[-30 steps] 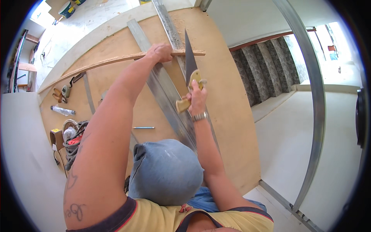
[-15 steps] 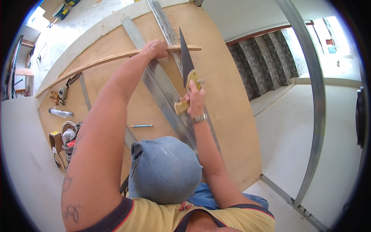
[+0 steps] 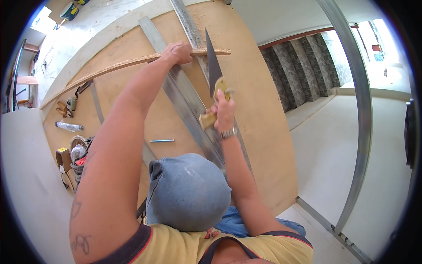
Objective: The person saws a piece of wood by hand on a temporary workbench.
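Observation:
My left hand (image 3: 178,53) is closed on a long, thin wooden strip (image 3: 114,69) lying across metal profiles (image 3: 187,99) on a plywood board (image 3: 263,149). In my right hand (image 3: 224,112), closed round its pale yellow handle, is a handsaw (image 3: 213,66); the dark blade crosses the strip just right of my left hand, tip pointing away from me. Wood shavings (image 3: 209,17) are scattered beyond the strip. A pencil (image 3: 161,141) lies on the board below the profiles. My denim-covered knee (image 3: 187,189) rests between my arms.
At the left lie a tape measure (image 3: 71,104), a wrapped roll (image 3: 69,126), a cardboard box (image 3: 63,159) and a power tool (image 3: 78,152) with cable. Buckets (image 3: 69,11) stand on the far floor. A metal frame (image 3: 364,123) and patterned stairs (image 3: 299,75) are at the right.
The whole view has shifted slightly, the scene sitting a little higher and further left. The saw has moved slightly against the strip; my left hand stays on it.

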